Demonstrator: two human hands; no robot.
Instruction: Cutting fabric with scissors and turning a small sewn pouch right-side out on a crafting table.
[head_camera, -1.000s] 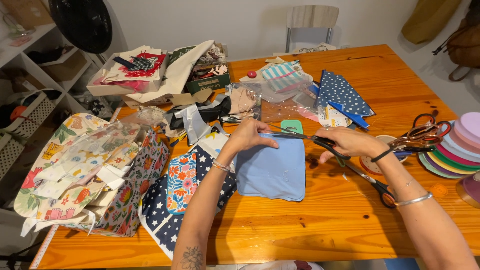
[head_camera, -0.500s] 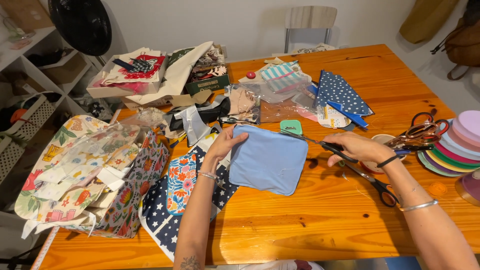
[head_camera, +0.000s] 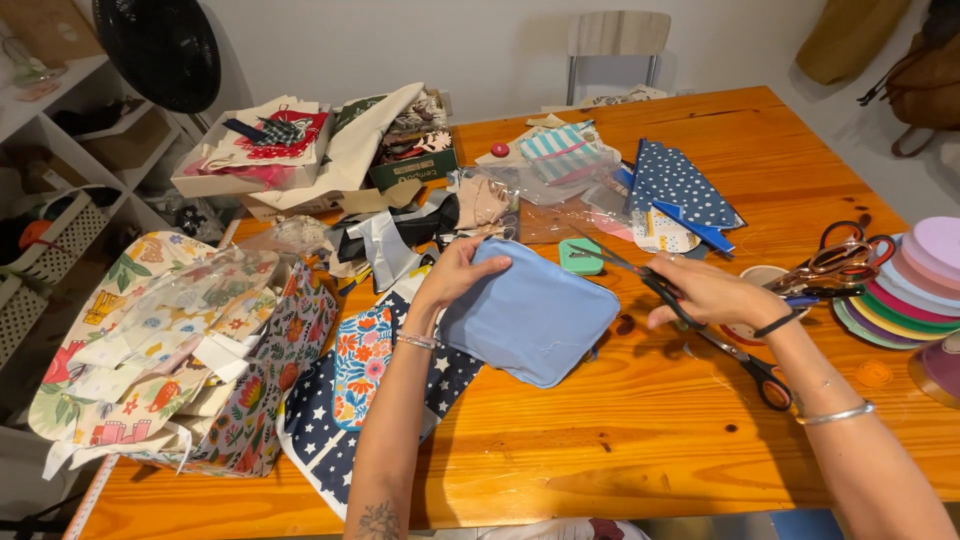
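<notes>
A light blue, rounded-corner square of padded fabric (head_camera: 530, 315) is held up off the orange-brown wooden table (head_camera: 640, 470) by the left hand (head_camera: 462, 275), whose fingers and thumb are pinched shut on its upper left edge; held this way, the piece is tilted with its far side lifted, so that its face and seams are turned toward the person, while its lower right corner seems to rest on or just above the wood. The right hand (head_camera: 705, 292) lies just beside the right edge of the blue piece, its fingers curled closed around a pair of long dark-bladed scissors with red-and-black handles (head_camera: 690, 320); the blades are pointed away toward the back of the table and appear closed, which keeps the tips clear of the cloth. Close on the left, a navy star-printed fabric with a floral patch (head_camera: 370, 390) is partly overlapped by the blue piece, and a pile of floral cloth (head_camera: 170, 350) hangs over the table's left edge. A stack of pastel round discs (head_camera: 915, 285) crowds the right edge. Open wood is left only in front, toward the near edge.
</notes>
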